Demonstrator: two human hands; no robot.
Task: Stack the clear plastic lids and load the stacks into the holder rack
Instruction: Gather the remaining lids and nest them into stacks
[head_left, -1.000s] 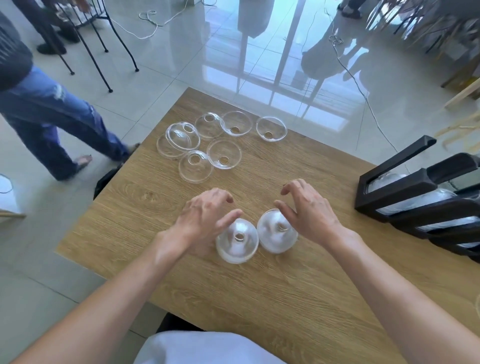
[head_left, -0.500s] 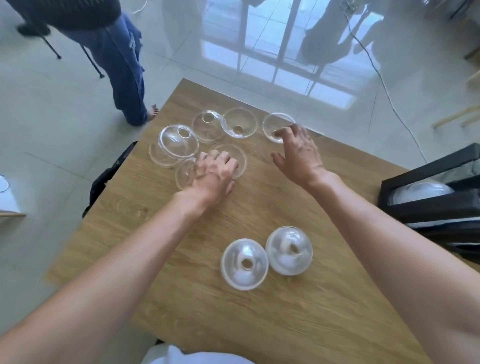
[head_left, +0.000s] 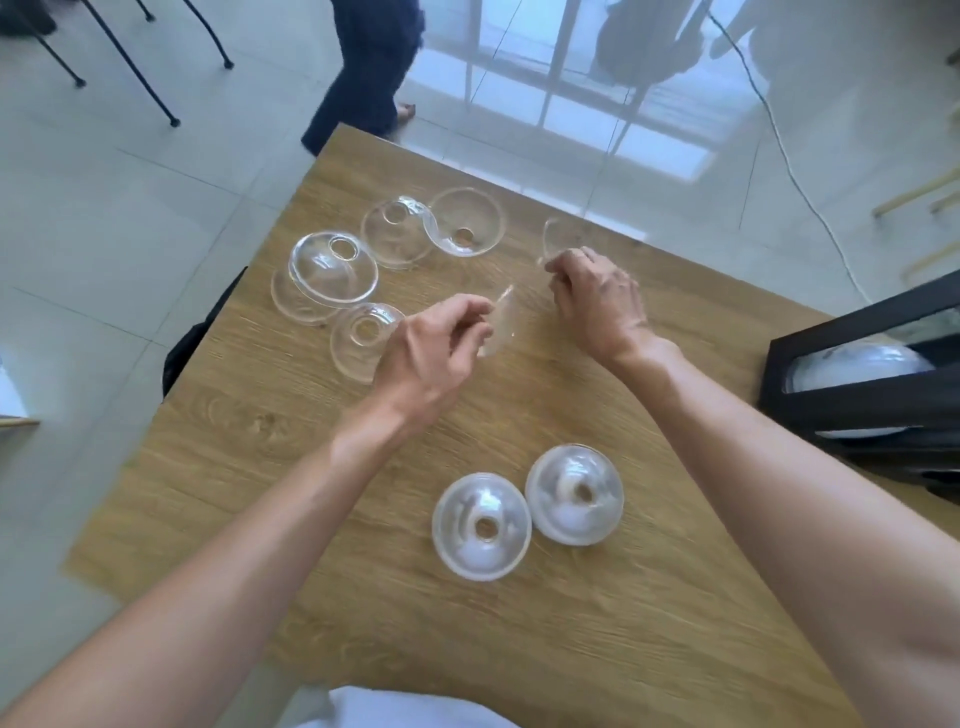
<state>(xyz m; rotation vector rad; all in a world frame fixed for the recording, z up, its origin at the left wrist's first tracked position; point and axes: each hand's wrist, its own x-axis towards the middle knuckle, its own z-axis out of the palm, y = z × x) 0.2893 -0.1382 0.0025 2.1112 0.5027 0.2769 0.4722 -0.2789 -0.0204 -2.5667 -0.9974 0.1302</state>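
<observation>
Nearest on the light wooden table (head_left: 322, 525) stand two stacks of clear domed plastic lids (head_left: 483, 526), side by side and touching. Beyond them the left hand (head_left: 434, 345) pinches a blurred clear lid (head_left: 501, 321) by its rim, tilted on edge; the right hand (head_left: 597, 296) curls around another clear lid (head_left: 551, 236). Farther left lie loose lids (head_left: 332, 265). The black holder rack (head_left: 857, 395) at the right edge holds lids.

You look down on a wooden table (head_left: 519, 649) over glossy pale floor tiles (head_left: 130, 208) reflecting a window (head_left: 571, 104); black chair legs (head_left: 135, 62) far left, white cable (head_left: 800, 171) right.
</observation>
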